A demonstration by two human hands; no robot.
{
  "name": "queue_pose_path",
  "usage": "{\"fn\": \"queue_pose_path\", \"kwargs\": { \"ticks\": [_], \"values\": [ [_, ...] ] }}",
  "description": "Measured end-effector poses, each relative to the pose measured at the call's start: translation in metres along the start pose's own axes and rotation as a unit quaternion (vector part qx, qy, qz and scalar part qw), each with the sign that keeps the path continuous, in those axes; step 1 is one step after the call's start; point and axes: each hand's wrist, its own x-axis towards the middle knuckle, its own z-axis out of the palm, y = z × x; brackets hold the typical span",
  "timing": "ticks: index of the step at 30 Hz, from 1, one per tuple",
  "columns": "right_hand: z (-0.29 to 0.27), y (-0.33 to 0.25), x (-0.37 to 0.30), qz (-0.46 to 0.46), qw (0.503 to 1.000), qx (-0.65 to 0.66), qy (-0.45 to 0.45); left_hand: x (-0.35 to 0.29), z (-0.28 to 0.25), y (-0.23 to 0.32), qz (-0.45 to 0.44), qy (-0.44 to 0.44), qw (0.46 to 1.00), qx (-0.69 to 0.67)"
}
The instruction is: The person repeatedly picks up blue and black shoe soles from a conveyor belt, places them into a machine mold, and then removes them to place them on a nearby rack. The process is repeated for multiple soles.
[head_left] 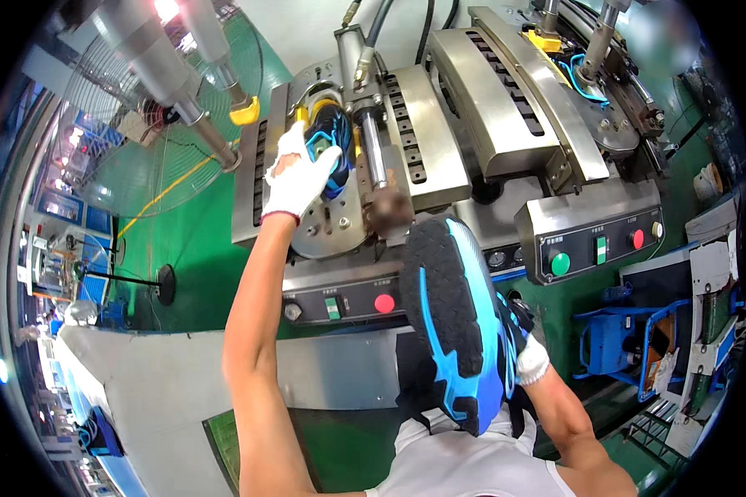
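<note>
Left hand (301, 178), thumb splayed, at laced sneaker (331, 141) in shoe press (427, 124); steady it squarely. Right hand (532, 362), fingers hidden, holds running shoe (456, 323) before press.

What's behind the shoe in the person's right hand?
Past the shoe's edges show part of the gloved right hand, a control panel running behind its left side, and a white shirt below. Whatever lies directly behind it is covered; most of that hand's fingers can't be made out.

1 head-worn fisheye view looks down and forward, close over the held shoe (464, 331), toward a metal machine (427, 141).
</note>
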Motion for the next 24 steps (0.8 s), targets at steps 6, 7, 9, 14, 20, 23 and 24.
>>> {"fn": "queue_pose_path", "kwargs": {
  "ticks": [6,7,9,14,20,23,24],
  "values": [
    [-0.043,0.018,-0.067,0.049,0.966,0.210,0.143,0.075,0.068,0.002,-0.136,-0.039,0.985,0.099],
    [-0.045,0.022,-0.075,0.049,0.959,0.231,0.155,0.088,0.070,-0.006,-0.134,-0.057,0.980,0.133],
    [-0.042,0.029,-0.094,0.051,0.949,0.255,0.178,0.099,0.055,-0.003,-0.110,-0.071,0.985,0.109],
    [-0.039,0.046,-0.118,-0.005,0.947,0.278,0.157,0.082,-0.027,-0.002,-0.073,-0.030,0.993,0.090],
    [-0.043,0.054,-0.101,0.027,0.935,0.289,0.203,-0.097,-0.125,0.005,-0.020,0.119,0.990,-0.072],
    [0.004,-0.017,-0.053,0.038,0.952,0.194,0.235,-0.215,-0.140,-0.016,-0.048,0.150,0.984,-0.083],
    [0.018,-0.033,-0.036,0.036,0.953,0.174,0.247,-0.251,-0.143,-0.018,-0.129,0.131,0.973,-0.140]
  ]
}}
